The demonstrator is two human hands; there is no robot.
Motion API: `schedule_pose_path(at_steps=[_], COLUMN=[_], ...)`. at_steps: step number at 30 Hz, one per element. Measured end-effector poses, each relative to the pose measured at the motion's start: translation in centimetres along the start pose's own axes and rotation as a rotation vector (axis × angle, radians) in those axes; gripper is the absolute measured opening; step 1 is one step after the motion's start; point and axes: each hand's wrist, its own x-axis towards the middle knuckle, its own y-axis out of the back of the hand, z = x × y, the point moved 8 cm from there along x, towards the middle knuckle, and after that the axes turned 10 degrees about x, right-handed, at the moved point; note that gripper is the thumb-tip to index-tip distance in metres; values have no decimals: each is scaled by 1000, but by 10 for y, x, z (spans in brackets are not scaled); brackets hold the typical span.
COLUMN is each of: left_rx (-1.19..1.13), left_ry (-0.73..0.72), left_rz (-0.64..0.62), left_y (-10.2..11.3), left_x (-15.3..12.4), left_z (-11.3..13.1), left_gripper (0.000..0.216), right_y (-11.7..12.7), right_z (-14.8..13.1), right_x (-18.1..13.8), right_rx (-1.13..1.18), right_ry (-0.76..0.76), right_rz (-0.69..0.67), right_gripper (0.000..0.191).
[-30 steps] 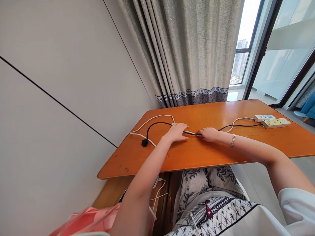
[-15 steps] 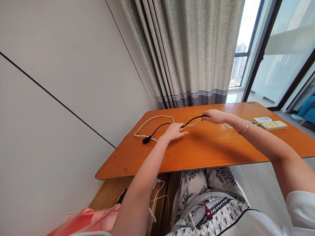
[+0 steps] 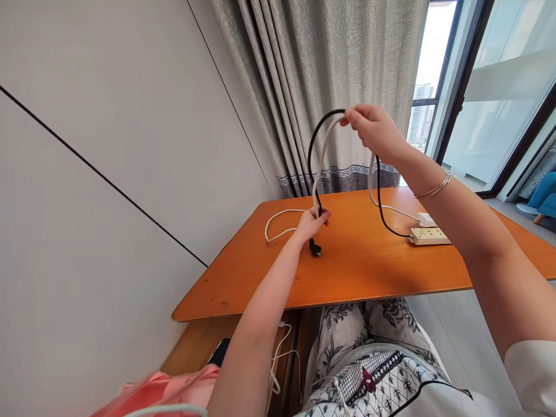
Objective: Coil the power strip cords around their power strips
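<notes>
My right hand (image 3: 369, 127) is raised well above the table, its fingers pinched round a black cord (image 3: 311, 150) and a white cord (image 3: 322, 155) together. Both cords arch down to my left hand (image 3: 313, 223), which is closed round them just over the tabletop. Below that hand dangles the black plug (image 3: 315, 249). From the right hand the cords drop to two power strips, a cream one (image 3: 430, 236) and a white one (image 3: 427, 219), partly hidden by my right forearm. A loop of the white cord lies on the table to the left.
The orange-brown wooden table (image 3: 243, 272) stands against a pale wall on the left. A grey curtain (image 3: 347, 75) hangs behind it, beside a window. Below the near edge are a pink bag (image 3: 174, 391) and a white cable (image 3: 278, 359) on a lower surface.
My right hand has risen, lifting both cords into an arch. My left hand has gripped them, and the black plug has come off the tabletop. The power strips have shifted left.
</notes>
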Motion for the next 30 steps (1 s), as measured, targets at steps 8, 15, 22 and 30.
schedule_pose_path(at_steps=[8,15,22,30], left_rx=[-196,-422,-378,-305], left_ry=[-111,-308,-290,-12], left_rz=[-76,-378,-598,-536], left_y=[-38,-73,-117,-121], left_x=[1,-12,-35,-40], left_z=[17,59,82,26], left_gripper=[57,101,51,50], right_y=[-8,-18,-13,66], right_z=[-45,-80,-83,-64], right_x=[29,25,32,26], right_rx=[260,394,429,547], right_ry=[-41,-168,-169,-194], right_rz=[148,289,287,474], right_gripper=[38,46,43,46])
